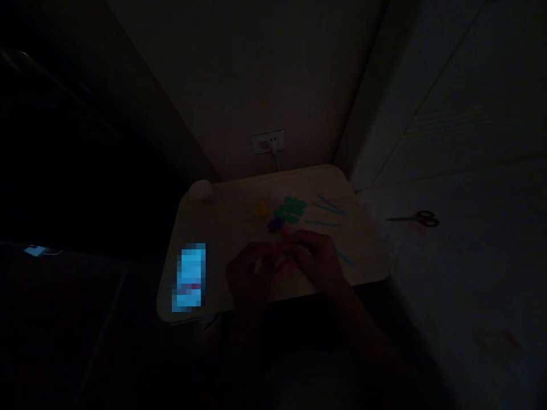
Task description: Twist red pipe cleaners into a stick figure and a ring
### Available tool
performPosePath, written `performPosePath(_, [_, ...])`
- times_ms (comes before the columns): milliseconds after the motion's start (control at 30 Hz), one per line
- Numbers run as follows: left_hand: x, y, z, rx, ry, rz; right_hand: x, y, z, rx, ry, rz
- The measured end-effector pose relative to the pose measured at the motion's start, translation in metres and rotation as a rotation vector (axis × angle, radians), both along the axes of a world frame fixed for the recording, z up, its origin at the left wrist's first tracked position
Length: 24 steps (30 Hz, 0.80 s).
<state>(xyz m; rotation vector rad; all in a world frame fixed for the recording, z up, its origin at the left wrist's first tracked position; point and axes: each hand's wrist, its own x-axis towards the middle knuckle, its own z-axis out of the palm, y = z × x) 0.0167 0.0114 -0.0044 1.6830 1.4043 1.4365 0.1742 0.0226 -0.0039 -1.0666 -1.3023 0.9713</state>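
The scene is very dark. My left hand [248, 276] and my right hand [316, 259] meet over the near half of a small pale table [213, 228]. Both have their fingers curled together around a small pinkish piece [284, 261] that I cannot make out. Just beyond my fingers lie a green cut-out shape [290, 208], a small purple piece [273, 224] and a yellow-orange piece [261, 208]. Thin blue-green strips [329, 208] lie to the right of the green shape.
A lit phone screen [190, 277] lies on the table's near left. A pale round object [200, 189] sits at the far left corner. Red-handled scissors [421, 218] lie on the white surface to the right. A wall socket [268, 142] is behind the table.
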Motion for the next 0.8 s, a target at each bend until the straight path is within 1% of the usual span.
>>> performPosePath(167, [-0.0004,0.0013,-0.0035,-0.046,-0.117,0.093,-0.0005,-0.0006,-0.0023,-0.039,0.045,-0.048])
performPosePath(233, [-0.0007,0.0022,-0.0032,-0.032,-0.133,0.079,0.0012,0.0003,-0.0030,-0.023,0.032,-0.054])
performPosePath(400, [0.0009,0.0021,-0.0009,0.009,-0.075,-0.043,0.0027,0.0009,-0.0036,0.008,-0.012,-0.058])
performPosePath(467, [0.0016,0.0015,0.0000,0.019,-0.062,-0.033,0.0012,0.0002,-0.0026,0.028,-0.025,-0.051])
performPosePath(567, [0.0018,0.0006,0.0022,0.019,-0.073,0.027,-0.0010,-0.0009,0.0004,0.056,-0.050,-0.038])
performPosePath(633, [0.0019,0.0001,0.0039,0.031,-0.071,0.046,-0.0012,-0.0013,0.0024,0.082,-0.084,-0.037])
performPosePath(800, [0.0011,0.0005,0.0050,0.031,-0.061,0.022,0.0040,-0.0002,0.0012,0.144,-0.165,-0.006])
